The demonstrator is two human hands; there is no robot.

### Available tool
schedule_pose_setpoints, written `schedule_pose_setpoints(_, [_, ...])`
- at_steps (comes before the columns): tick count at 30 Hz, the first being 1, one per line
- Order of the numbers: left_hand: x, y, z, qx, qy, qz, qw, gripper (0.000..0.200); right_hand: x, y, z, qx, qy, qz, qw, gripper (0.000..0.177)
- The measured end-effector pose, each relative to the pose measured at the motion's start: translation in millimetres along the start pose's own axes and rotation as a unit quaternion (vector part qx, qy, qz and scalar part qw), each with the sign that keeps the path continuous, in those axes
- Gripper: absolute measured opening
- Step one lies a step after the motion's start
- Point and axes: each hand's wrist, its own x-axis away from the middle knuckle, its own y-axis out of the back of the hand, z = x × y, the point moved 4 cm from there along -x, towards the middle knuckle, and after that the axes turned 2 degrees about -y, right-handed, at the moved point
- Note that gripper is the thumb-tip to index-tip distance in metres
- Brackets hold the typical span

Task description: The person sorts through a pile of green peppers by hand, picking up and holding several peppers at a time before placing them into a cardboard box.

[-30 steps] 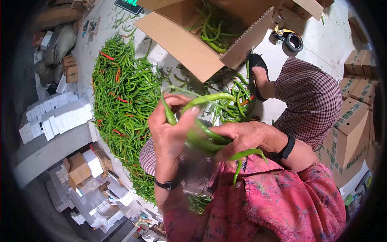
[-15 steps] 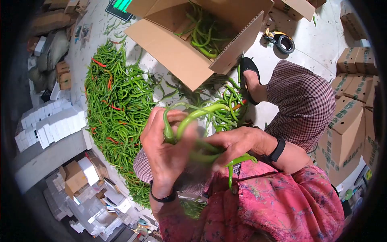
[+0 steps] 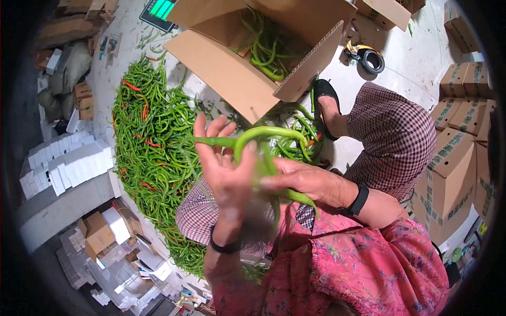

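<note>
My left hand (image 3: 224, 168) is raised in front of my lap, its outer fingers partly spread, holding long green chili peppers (image 3: 269, 131) between thumb and palm. One curved pepper arches from it toward the right. My right hand (image 3: 308, 180) grips more green chilies below and beside it, with a pepper end (image 3: 301, 198) sticking out under its fingers. Motion blurs the peppers between the two hands. Beyond my left hand lies a large heap of green chilies (image 3: 153, 174) with a few red ones. Another small pile (image 3: 300, 139) lies past my right hand.
An open cardboard box (image 3: 221, 73) with some chilies inside stands ahead. A tape dispenser (image 3: 371, 60) lies to its right, and a scale with a green display (image 3: 159, 11) is at its left. Packed cartons (image 3: 450, 163) are stacked at the right; white boxes (image 3: 79, 163) at the left.
My left hand has turned and its fingers have spread, with a pepper now lying across them. My right hand has shifted slightly, and the peppers between my hands have changed position.
</note>
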Motion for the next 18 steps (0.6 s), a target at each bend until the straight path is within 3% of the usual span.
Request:
schedule_pose_setpoints(1, [1, -3, 2, -0.052, -0.05, -0.041, 0.997, 0.072, 1, -2, 3, 0.002, 0.001, 0.002, 1.0, 0.046])
schedule_pose_setpoints(3, [7, 4, 10, -0.058, -0.036, -0.07, 0.995, 0.064, 5, 6, 14, 0.039, -0.001, -0.144, 0.989, 0.042])
schedule_pose_setpoints(4, [11, 12, 18, -0.207, -0.028, -0.011, 0.978, 0.056, 4, 0, 24, 0.022, 0.079, -0.127, 0.989, 0.039])
schedule_pose_setpoints(5, [12, 18, 22, -0.351, -0.022, 0.046, 0.935, 0.049, 7, 9, 21, 0.065, -0.006, -0.131, 0.989, 0.039])
schedule_pose_setpoints(6, [11, 24, 18, -0.349, -0.032, 0.041, 0.936, 0.049, 7, 10, 26, 0.079, 0.005, -0.145, 0.986, 0.035])
schedule_pose_setpoints(7, [11, 31, 17, -0.317, -0.003, 0.025, 0.948, 0.041, 8, 9, 28, 0.093, 0.016, -0.159, 0.983, 0.032])
schedule_pose_setpoints(8, [8, 38, 16, -0.283, 0.026, 0.01, 0.959, 0.034, 6, 12, 25, 0.07, 0.118, -0.172, 0.975, 0.026])
schedule_pose_setpoints(9, [3, 44, 7, -0.28, 0.019, 0.007, 0.96, 0.034, 8, 10, 34, 0.053, 0.149, -0.166, 0.973, 0.025])
schedule_pose_setpoints(11, [-10, 68, -15, -0.015, 0.076, -0.089, 0.993, 0.031, 8, 20, 35, 0.193, 0.155, -0.214, 0.945, 0.024])
schedule_pose_setpoints(13, [-34, 91, -28, 0.171, 0.078, -0.126, 0.974, 0.029, 4, 31, 27, 0.216, 0.136, -0.199, 0.946, 0.029])
schedule_pose_setpoints(18, [-103, 88, -66, 0.228, 0.085, -0.069, 0.968, 0.032, -6, 45, 21, 0.231, 0.071, -0.258, 0.936, 0.027])
